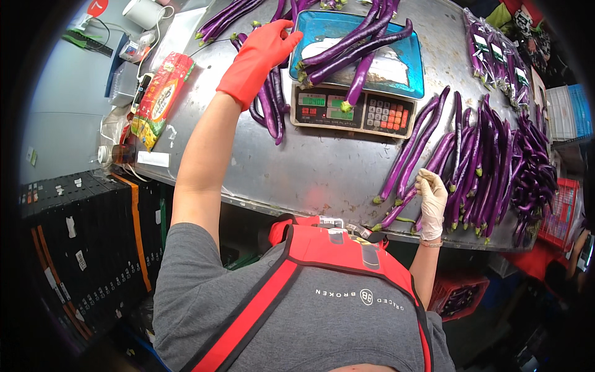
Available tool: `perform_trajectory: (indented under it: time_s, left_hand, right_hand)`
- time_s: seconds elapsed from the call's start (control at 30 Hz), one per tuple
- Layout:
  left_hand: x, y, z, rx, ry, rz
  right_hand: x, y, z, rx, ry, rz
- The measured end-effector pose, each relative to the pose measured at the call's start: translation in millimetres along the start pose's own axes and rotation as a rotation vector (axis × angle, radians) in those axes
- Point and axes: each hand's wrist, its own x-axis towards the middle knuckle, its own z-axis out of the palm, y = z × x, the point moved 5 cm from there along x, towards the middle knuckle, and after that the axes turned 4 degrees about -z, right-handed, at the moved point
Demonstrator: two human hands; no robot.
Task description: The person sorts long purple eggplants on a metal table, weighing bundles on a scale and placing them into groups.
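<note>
My left hand (269, 51), in a red rubber glove, is at the left rim of the scale's blue tray (418, 69). Its thumb and fingers are spread, with nothing seen between them. Several long purple eggplants (358, 56) lie across the tray. Below it, the digital scale (355, 114) has lit displays and a keypad. My right hand (431, 200), in a thin white glove, has curled fingers over loose eggplants (411, 153) near the table's front edge. Whether it grips one of them is unclear. More eggplants (272, 102) lie under and beside my left wrist.
A metal table (279, 172) carries a row of eggplants (488, 172) and a darker heap (532, 181) on the right. Bagged eggplants (497, 60) lie at the far right. A red-yellow packet (162, 97) and jar (116, 154) stand left, above black crates (93, 251).
</note>
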Motion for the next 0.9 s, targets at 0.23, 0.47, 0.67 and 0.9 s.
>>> perform_trajectory:
  time_s: [0.23,0.47,0.67,0.9]
  left_hand:
    - [-2,14,33,0.041,-0.097,-0.041]
    - [4,16,66,0.097,-0.263,0.022]
    - [14,18,69,0.269,-0.125,0.016]
    - [-11,54,51,-0.05,0.111,0.13]
  right_hand:
    - [-14,-5,41,-0.113,-0.018,-0.105]
    - [-27,-21,64,-0.307,0.025,-0.198]
    - [-27,-7,41,-0.775,0.143,-0.252]
    - [15,11,46,-1.133,0.067,0.102]
